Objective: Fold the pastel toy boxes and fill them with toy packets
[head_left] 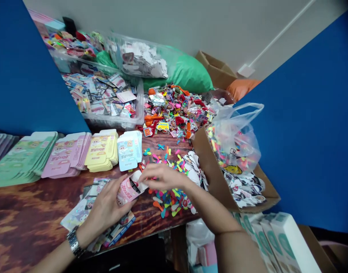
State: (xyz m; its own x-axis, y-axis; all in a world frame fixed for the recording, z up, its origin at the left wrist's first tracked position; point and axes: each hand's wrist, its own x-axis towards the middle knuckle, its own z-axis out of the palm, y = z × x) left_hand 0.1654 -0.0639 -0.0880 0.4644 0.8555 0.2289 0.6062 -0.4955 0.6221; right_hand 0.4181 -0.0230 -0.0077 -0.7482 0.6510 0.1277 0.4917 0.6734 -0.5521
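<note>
My left hand [107, 206], with a metal watch on the wrist, grips a small pink printed packet [128, 189] just above the wooden table [25, 223]. My right hand [159, 176] meets it from the right, fingers pinched at the packet's white open end. Whether anything small sits in that pinch is hidden. Under my left hand lies a loose pile of printed cards [85, 206]. Small colourful flat pieces [174, 199] are scattered on the table under and beyond my right hand.
Fanned stacks of flat packets lie along the back: green [22, 155], pink [68, 153], yellow [102, 149], blue [129, 149]. A clear bin of cards [105, 98], a heap of trinkets [176, 110], a cardboard box [210, 170] with a plastic bag [236, 136], and white boxes [276, 239] surround them.
</note>
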